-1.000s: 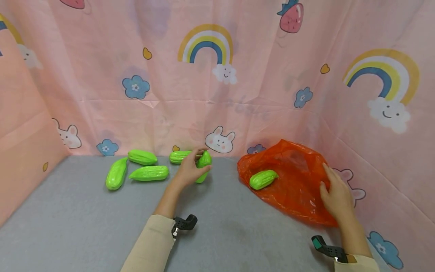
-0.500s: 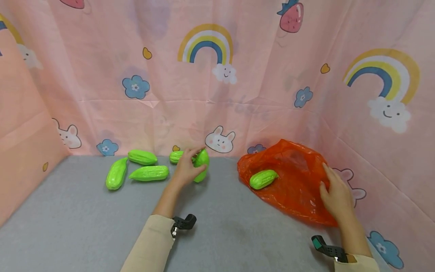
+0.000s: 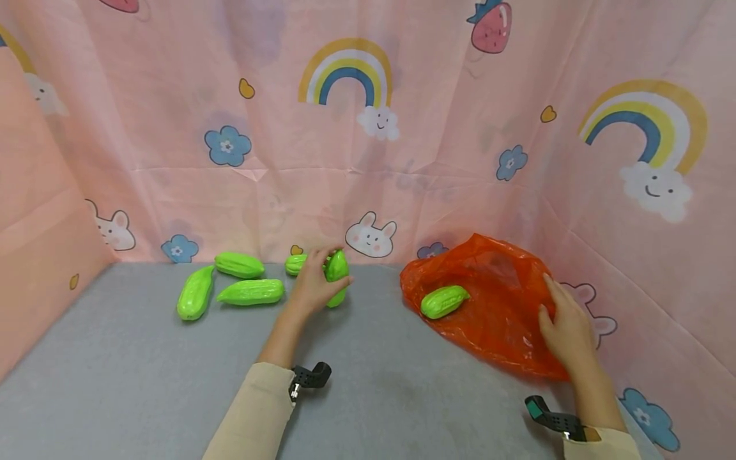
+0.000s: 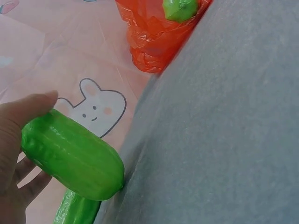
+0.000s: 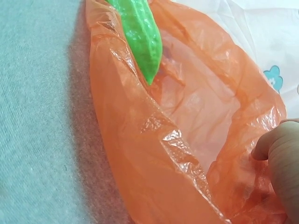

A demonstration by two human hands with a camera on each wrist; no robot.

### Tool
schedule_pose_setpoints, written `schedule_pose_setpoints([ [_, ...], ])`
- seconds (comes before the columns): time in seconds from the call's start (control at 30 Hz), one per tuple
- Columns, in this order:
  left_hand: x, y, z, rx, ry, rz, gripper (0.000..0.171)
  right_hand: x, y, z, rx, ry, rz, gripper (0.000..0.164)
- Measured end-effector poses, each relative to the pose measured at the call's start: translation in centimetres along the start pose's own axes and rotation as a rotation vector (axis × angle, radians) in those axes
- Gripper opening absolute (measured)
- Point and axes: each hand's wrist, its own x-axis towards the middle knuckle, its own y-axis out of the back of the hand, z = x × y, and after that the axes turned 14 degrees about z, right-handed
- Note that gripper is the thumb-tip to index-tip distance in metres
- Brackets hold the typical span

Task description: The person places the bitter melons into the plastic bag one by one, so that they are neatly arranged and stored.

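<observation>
My left hand (image 3: pixel 312 285) grips an upright green bitter melon (image 3: pixel 338 275) between thumb and fingers, at the back of the table. In the left wrist view the thumb lies over the top end of this bitter melon (image 4: pixel 74 156), and its lower end is near the grey surface. Another bitter melon (image 3: pixel 296 264) lies behind that hand, partly covered by it. On the right, my right hand (image 3: pixel 572 329) holds the side of a red plastic bag (image 3: pixel 500 332), whose mouth gapes. One more bitter melon (image 3: pixel 444 302) rests at the bag's left part, inside its opening.
Several bitter melons (image 3: pixel 251 292) lie together at the back left of the grey table (image 3: pixel 402 396). A pink printed cloth (image 3: pixel 425 160) stands as a wall behind and along both sides. Each wrist wears a black camera mount (image 3: pixel 312 375).
My left hand has shifted slightly left with the bitter melon in its grip. My right hand and the bag stay where they were; the head view has moved a touch.
</observation>
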Motion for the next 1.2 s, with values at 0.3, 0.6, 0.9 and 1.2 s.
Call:
schedule_pose_setpoints([
  [0.3, -0.08, 0.35, 0.03, 0.024, 0.022, 0.007, 0.066, -0.06, -0.10, 0.10, -0.005, 0.008, 0.010, 0.066],
  [0.6, 0.05, 0.60, -0.05, 0.004, 0.023, 0.008, 0.067, 0.03, -0.11, -0.07, 0.006, -0.014, -0.024, 0.069],
  [0.9, -0.06, 0.52, -0.13, 0.018, -0.011, -0.007, 0.067, 0.05, -0.17, 0.02, 0.009, -0.018, -0.021, 0.067],
  [1.2, 0.01, 0.67, -0.12, 0.003, -0.029, -0.041, 0.074, 0.03, -0.13, 0.03, 0.007, -0.010, -0.014, 0.066],
])
